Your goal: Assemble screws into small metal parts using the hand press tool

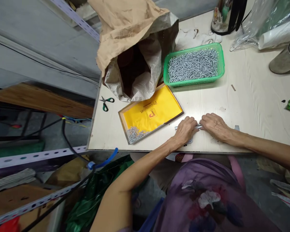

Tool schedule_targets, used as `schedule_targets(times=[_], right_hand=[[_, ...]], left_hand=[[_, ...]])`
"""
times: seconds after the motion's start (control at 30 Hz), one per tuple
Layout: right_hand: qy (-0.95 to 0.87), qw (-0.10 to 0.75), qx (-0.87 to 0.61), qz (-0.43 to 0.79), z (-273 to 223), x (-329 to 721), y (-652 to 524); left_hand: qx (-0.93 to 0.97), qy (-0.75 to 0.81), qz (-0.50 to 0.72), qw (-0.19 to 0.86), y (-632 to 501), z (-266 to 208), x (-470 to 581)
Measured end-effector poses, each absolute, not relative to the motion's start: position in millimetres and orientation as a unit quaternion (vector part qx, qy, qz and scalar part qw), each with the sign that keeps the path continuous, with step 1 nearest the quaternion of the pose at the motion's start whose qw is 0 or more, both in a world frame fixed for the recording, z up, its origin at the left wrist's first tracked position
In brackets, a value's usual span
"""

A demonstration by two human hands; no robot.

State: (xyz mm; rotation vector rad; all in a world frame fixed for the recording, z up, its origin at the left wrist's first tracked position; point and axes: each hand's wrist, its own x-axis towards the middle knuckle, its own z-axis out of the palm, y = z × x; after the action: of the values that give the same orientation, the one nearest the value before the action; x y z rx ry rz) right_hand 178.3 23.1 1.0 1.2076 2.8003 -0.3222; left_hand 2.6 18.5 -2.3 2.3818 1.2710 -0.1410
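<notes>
Left hand [185, 129] and right hand [214, 126] apparently pinch a slim silvery piece [198, 126] between them, near the front edge of the table [253, 83]; two-handed manipulation seems underway, the next move requiring steady fingertips

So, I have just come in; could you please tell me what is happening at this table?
A person's left hand and right hand hold a small silvery piece between them, near the table's front edge; the fingers hide most of it. A yellow-based shallow box holds a little heap of metal pieces, while the green basket behind holds many more.
</notes>
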Motion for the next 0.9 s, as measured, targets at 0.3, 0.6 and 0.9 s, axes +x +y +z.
schedule_targets(times=[0.3, 0.6, 0.9], right_hand=[[0.918, -0.005, 0.376, -0.127, 2.6, 190.9, 36.4], [0.896, -0.003, 0.435, -0.087, -8.5, 195.2, 76.7], [0.981, 0.004, 0.173, -0.086, 10.6, 108.5, 44.2]], left_hand=[[0.858, 0.49, 0.02, 0.154, 5.0, -13.2, -0.8], [0.888, 0.41, 0.153, 0.141, -57.7, -54.9, 12.5], [0.913, 0.326, 0.195, 0.147, -67.5, -43.2, 1.1]])
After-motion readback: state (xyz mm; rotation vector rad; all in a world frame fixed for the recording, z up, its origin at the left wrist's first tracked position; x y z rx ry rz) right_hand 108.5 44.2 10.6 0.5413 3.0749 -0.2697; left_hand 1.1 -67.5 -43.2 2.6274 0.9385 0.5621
